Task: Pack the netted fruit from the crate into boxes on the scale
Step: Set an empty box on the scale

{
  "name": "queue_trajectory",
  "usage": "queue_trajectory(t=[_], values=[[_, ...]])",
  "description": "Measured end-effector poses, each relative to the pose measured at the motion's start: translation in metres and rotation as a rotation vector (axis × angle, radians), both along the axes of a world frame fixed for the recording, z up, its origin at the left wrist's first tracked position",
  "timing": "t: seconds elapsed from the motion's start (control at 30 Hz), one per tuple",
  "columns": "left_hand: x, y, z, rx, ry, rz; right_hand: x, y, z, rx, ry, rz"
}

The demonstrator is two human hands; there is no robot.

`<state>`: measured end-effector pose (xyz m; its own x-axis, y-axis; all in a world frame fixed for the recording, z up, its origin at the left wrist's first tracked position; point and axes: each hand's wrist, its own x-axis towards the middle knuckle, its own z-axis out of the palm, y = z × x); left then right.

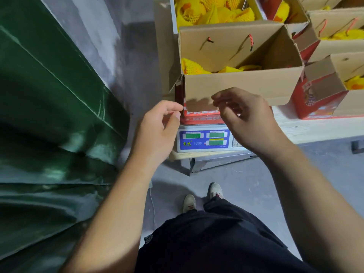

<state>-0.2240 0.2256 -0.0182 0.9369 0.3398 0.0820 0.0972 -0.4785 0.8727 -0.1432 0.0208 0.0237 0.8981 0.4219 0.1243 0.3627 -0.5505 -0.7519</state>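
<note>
Both hands up at the box: the left hand (157, 127) and right hand (244, 117) hang loosely curled, gripping nothing, just before its near wall. The box (236, 85) sits on the scale (204, 139), netted fruit (192, 67) in its bottom. Behind, the crate (174, 20) brims with more.

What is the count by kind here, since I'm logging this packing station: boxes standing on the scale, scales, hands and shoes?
box on the scale: 1
scale: 1
hands: 2, the left hand and the right hand
shoes: 2
Total: 6
</note>
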Motion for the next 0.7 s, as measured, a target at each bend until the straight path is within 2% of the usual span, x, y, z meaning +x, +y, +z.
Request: queue_trajectory(t=[0.43, 0.7], values=[[-0.002, -0.013, 0.017, 0.0, -0.054, -0.004, -0.01, -0.012, 0.002, 0.068, 0.049, -0.032], [0.022, -0.019, 0.034, -0.02, -0.103, -0.028, 0.014, -0.013, 0.014, 0.15, 0.006, -0.026]])
